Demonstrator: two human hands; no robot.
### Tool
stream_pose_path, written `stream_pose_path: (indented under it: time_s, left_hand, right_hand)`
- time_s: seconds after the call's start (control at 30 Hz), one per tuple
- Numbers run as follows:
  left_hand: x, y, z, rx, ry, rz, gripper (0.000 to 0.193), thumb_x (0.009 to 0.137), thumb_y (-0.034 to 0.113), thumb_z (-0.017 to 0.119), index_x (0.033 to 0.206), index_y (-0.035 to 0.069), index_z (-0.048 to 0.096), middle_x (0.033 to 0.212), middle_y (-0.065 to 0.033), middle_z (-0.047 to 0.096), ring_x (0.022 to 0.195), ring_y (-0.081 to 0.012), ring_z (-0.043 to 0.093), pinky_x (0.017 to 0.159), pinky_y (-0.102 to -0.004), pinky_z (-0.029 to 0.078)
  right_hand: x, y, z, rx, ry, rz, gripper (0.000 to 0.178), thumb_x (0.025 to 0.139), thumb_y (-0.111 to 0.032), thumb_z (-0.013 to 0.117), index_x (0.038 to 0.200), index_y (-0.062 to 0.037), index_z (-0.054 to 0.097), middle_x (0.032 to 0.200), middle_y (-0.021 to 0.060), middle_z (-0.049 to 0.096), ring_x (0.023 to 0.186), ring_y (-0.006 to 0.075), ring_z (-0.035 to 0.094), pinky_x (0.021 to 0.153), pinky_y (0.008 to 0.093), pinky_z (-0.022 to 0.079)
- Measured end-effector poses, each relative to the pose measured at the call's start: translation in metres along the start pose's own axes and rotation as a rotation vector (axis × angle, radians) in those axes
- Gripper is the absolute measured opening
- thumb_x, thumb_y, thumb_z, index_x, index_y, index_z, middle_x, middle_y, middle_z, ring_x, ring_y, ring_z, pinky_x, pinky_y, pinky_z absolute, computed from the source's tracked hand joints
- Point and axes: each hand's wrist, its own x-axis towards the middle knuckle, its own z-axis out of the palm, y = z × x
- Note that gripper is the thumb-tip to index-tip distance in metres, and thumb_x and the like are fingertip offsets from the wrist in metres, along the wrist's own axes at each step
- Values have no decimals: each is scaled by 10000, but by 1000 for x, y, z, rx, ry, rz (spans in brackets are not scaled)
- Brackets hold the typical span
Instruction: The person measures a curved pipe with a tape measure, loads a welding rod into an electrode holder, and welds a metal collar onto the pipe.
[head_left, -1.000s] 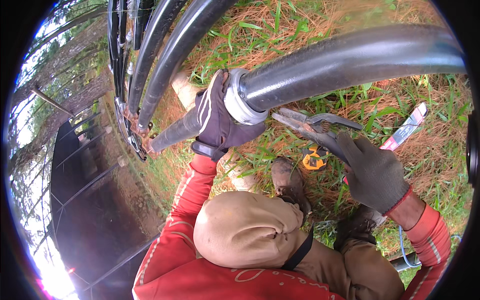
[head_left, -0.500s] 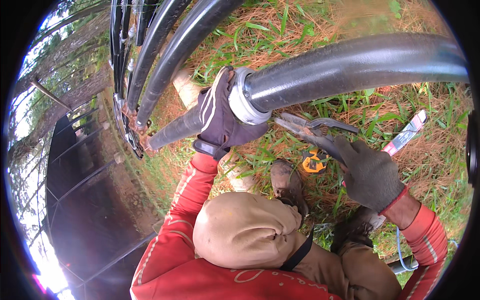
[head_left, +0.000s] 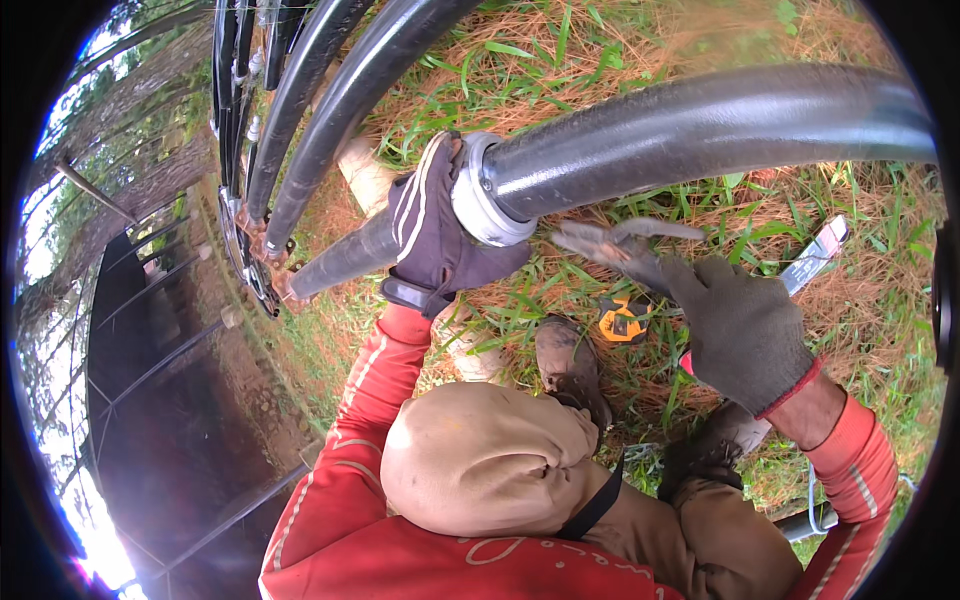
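1. Done, as far as it shows: the pale collar [head_left: 472,202] sits around the end of the wide black pipe [head_left: 700,125], and the narrower dark pipe [head_left: 350,258] runs from your glove on its other side; whether the joint is tight, you can't tell from here.
2. Your left hand [head_left: 432,220] has its grip closed around the narrower pipe, against the collar; the fingertips are hidden.
3. Your right hand [head_left: 745,330] has its grip closed on the pliers [head_left: 608,247]. They are blurred, so how far their jaws stand open can't be told.
4. Left, by judgement: any plier work on the collar, since the tips are near it but apart.
5. The yellow-and-black tape measure [head_left: 624,320] lies unheld on the grass.
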Motion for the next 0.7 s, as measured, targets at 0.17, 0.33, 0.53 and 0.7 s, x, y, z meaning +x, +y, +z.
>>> stream_pose_path:
  time_s: [0.17, 0.33, 0.53, 0.7]
  left_hand:
    - [-3, 1, 3, -8, 1, -5, 1182, 556, 489, 960, 1519, 21, 460, 1386, -207, 641, 1195, -373, 678, 964, -500, 500]
    - [-3, 0, -1, -3, 0, -5, 1198, 551, 489, 962, 1529, 20, 452, 1396, -207, 638, 1205, -370, 676, 972, -500, 496]
    - [-3, -2, 0, -2, -2, -7, 1217, 545, 489, 964, 1540, 19, 444, 1408, -206, 634, 1216, -367, 673, 982, -500, 491]
    - [-6, -2, 0, -10, 5, -11, 1233, 540, 489, 966, 1550, 19, 436, 1418, -206, 631, 1226, -364, 671, 990, -500, 488]
  right_hand:
    - [-2, 1, 5, 6, 193, -4, 427, 911, -106, 662, 1329, -58, 589, 955, 135, 663, 819, 309, 740, 629, 447, 571]
    - [-6, -4, 11, 10, 36, -14, 466, 892, -107, 681, 1347, -64, 587, 970, 132, 661, 827, 304, 737, 632, 449, 573]
    - [1, -6, 14, 44, 61, -30, 486, 861, -109, 714, 1329, -68, 590, 971, 132, 665, 842, 307, 742, 645, 455, 580]
    - [-3, -6, 12, 39, 76, -10, 524, 842, -98, 727, 1348, -64, 598, 957, 131, 663, 830, 314, 741, 633, 463, 579]
